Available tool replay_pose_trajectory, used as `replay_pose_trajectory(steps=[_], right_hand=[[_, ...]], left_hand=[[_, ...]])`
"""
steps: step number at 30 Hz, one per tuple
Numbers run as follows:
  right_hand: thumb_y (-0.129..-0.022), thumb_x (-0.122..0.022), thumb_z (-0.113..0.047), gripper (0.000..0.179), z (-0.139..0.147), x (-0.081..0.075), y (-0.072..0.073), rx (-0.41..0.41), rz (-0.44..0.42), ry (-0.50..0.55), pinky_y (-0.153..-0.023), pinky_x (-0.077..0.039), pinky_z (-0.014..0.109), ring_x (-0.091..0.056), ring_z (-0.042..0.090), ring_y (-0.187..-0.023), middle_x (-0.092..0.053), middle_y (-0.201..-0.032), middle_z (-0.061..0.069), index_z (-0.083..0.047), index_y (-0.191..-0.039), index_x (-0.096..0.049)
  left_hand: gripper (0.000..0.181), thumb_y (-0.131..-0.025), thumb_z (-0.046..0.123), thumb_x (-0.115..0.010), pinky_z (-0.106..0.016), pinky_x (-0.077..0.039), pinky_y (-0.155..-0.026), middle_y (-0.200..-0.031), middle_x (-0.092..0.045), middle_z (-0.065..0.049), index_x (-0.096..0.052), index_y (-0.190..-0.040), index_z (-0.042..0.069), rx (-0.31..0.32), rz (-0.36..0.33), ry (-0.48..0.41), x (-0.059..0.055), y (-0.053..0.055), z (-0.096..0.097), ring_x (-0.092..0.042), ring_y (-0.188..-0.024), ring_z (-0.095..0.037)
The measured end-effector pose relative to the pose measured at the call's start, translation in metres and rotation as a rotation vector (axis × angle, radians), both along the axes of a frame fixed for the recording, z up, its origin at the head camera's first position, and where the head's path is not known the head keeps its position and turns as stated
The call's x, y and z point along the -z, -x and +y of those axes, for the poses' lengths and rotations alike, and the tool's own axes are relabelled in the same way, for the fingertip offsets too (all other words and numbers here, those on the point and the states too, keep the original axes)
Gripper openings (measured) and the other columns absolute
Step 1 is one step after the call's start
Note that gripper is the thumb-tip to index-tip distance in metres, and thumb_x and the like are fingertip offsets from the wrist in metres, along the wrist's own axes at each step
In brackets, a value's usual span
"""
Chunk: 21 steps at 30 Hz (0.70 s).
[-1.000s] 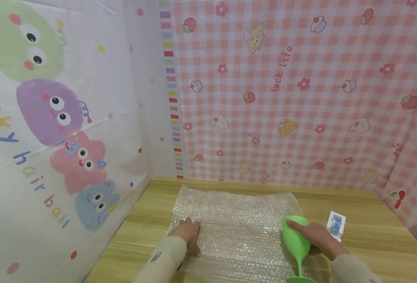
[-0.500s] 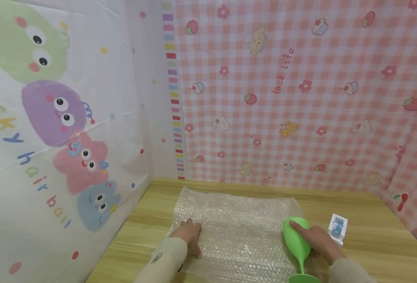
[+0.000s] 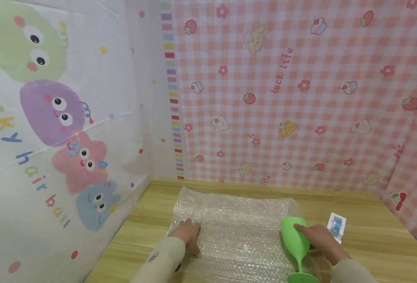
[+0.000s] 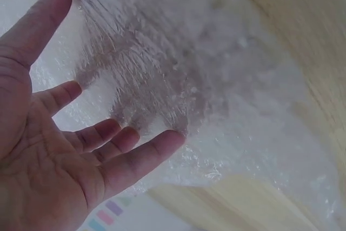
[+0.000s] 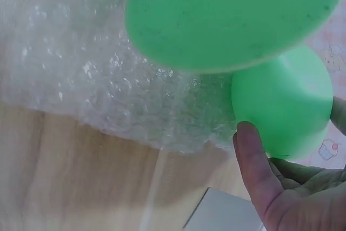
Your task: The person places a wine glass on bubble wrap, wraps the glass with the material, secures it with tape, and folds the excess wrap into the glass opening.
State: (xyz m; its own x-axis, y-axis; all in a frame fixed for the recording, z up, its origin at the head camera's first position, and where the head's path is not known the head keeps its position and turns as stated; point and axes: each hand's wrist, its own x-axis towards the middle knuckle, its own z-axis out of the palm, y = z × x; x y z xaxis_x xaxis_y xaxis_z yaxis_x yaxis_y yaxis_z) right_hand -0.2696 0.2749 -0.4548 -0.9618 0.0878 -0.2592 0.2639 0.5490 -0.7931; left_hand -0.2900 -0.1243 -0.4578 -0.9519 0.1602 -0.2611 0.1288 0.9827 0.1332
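A sheet of clear bubble wrap lies spread on the table. My left hand rests on its left part. In the left wrist view the fingers are spread and their tips touch the bubble wrap. At the sheet's right edge I hold a green plastic goblet in my right hand. Thumb and fingers grip the sides of its bowl, and its foot points toward me. The right wrist view has the goblet's round foot in front of the bowl, with the right hand around the bowl.
A small white box with a blue pattern sits just beyond my right hand. Wood-grain table surrounds the bubble wrap. A white cartoon curtain hangs at the left, and a pink checked curtain stands behind.
My right thumb sits slightly farther right on the goblet's bowl than before. The left hand and the bubble wrap stay in place.
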Motion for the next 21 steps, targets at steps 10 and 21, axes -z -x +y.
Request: replay_pose_trajectory(steps=[10, 21], right_hand=[[-0.096, -0.063, -0.034, 0.041, -0.006, 0.004, -0.002, 0.054, 0.045, 0.099, -0.058, -0.057, 0.033, -0.059, 0.015, -0.058, -0.054, -0.073, 0.007, 0.004, -0.083, -0.055], [-0.096, -0.061, -0.04, 0.053, -0.008, 0.002, -0.002, 0.071, 0.002, 0.068, -0.06, -0.056, 0.032, -0.059, 0.016, -0.062, -0.054, -0.076, 0.009, 0.013, -0.096, -0.056]], left_hand=[[0.07, -0.066, 0.039, -0.092, -0.054, -0.046, -0.097, -0.119, -0.057, -0.018, -0.063, -0.122, 0.008, 0.031, -0.005, 0.036, -0.002, -0.001, -0.002, -0.053, -0.115, -0.038], [0.012, -0.076, 0.011, -0.079, -0.038, -0.055, -0.072, -0.075, -0.061, -0.004, -0.067, -0.077, 0.008, 0.045, 0.012, 0.078, -0.016, -0.003, 0.023, -0.056, -0.069, -0.02]])
